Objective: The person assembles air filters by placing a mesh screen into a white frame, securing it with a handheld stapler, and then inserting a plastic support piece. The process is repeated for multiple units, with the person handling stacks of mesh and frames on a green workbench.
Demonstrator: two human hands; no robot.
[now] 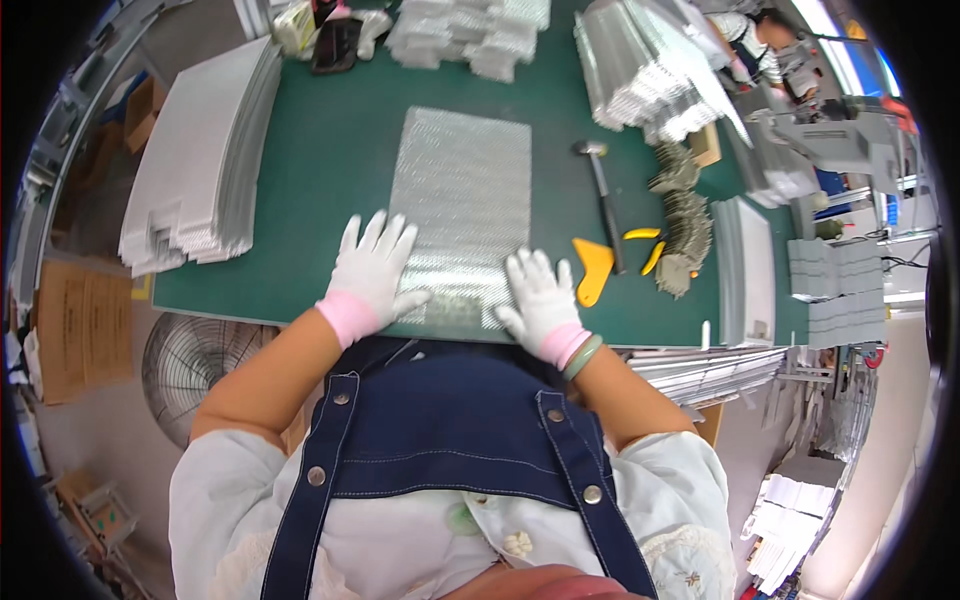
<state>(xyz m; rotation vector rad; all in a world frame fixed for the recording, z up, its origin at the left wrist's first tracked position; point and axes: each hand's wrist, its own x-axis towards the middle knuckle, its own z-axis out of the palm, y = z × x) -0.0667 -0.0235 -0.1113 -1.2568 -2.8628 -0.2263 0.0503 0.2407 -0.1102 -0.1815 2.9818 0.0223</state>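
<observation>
A clear bubble-wrap sheet (462, 195) lies flat on the green work table (330, 150), with a small dark part under its near edge. My left hand (375, 265), in a white glove with a pink cuff, lies spread flat on the sheet's near left corner. My right hand (540, 295), gloved the same way with a green bangle at the wrist, presses flat on the near right corner. Neither hand grips anything.
A hammer (600, 190) and a yellow scraper (594, 268) lie right of the sheet, beside grey finned parts (685, 235). Stacks of white sheets (205, 160) stand at the left, silvery stacks (640, 70) at the back. A fan (195, 365) sits on the floor.
</observation>
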